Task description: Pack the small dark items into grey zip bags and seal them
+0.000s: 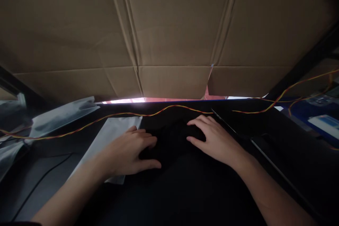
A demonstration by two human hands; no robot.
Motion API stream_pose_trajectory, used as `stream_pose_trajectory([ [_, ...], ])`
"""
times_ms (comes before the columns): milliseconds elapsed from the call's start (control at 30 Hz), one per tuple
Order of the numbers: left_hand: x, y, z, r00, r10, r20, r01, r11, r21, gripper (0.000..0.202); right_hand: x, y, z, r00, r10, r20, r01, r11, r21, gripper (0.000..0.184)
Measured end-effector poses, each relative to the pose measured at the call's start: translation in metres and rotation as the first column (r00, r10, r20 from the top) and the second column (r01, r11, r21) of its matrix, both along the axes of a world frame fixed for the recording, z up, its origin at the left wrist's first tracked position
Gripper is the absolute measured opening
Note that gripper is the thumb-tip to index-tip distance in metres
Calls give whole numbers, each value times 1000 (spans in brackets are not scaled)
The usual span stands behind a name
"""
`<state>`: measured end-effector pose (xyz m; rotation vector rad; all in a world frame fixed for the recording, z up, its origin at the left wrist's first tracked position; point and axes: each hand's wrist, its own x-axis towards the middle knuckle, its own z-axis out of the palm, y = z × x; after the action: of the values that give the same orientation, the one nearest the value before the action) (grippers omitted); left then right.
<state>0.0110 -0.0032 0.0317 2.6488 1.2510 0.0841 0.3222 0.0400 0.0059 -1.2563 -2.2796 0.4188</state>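
Both hands lie palm-down on a black cloth (172,144) mid-table. The left hand (132,151) curls at its edge, any grip lost in darkness; the right hand (215,138) is spread flat and released. The cloth's outline melts into the dark table (291,148), and a clear plastic bag (112,132) lies partly under the left hand.

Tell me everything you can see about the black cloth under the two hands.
The black cloth looks soft and matte, bunched in a low rumpled heap on the dark grey table. The left hand lies flat on its left side, the right hand on its right, fingers spread. Its left edge meets a pale flat plastic bag; overlap is unclear. A twisted red-and-yellow wire runs behind it. Seams are lost in the dark.
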Motion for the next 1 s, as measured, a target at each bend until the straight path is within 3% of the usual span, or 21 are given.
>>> stream_pose_trajectory([
  [67,-4,0,-2,1000,9,20,-10,999,35,37,6,0,2,999,-50,-13,49,998,-39,28],
  [167,-12,3,-7,999,50,14,-51,993,104,37,27,7,2,959,-282,-15,282,959,-7,45],
  [233,-16,6,-8,999,52,5,-52,993,101,32,38,11,0,916,-394,74,388,918,88,61],
  [300,-18,7,-7,999,52,-3,-52,996,67,27,40,12,0,884,-444,144,407,885,227,74],
  [333,-17,7,-5,998,61,-11,-61,997,50,26,38,11,1,891,-428,156,376,884,277,75],
  [400,-15,6,0,995,94,-43,-94,996,6,26,29,7,7,949,-275,156,230,939,256,61],
  [467,-12,5,4,988,124,-86,-129,990,-50,31,19,0,14,990,-35,135,27,998,65,36],
  [500,-11,4,6,985,137,-104,-146,986,-79,34,15,-4,19,991,63,120,-56,997,-61,26],
  [567,-11,3,7,979,161,-123,-177,975,-137,40,11,-10,26,978,175,112,-135,946,-293,21],
  [667,-13,2,6,974,205,-100,-222,955,-196,51,11,-15,33,964,251,91,-158,810,-564,49],
  [733,-16,1,4,969,234,-78,-245,948,-204,47,12,-16,34,965,258,55,-158,732,-663,53],
  [767,-18,1,3,968,241,-72,-251,948,-197,41,12,-16,34,968,247,46,-155,733,-662,51],
  [900,-24,2,0,977,205,-53,-210,969,-126,18,11,-11,27,987,130,98,-76,900,-429,24],
  [1000,-23,7,-3,985,171,9,-171,982,84,15,13,-7,20,985,107,138,-38,902,-431,35],
])
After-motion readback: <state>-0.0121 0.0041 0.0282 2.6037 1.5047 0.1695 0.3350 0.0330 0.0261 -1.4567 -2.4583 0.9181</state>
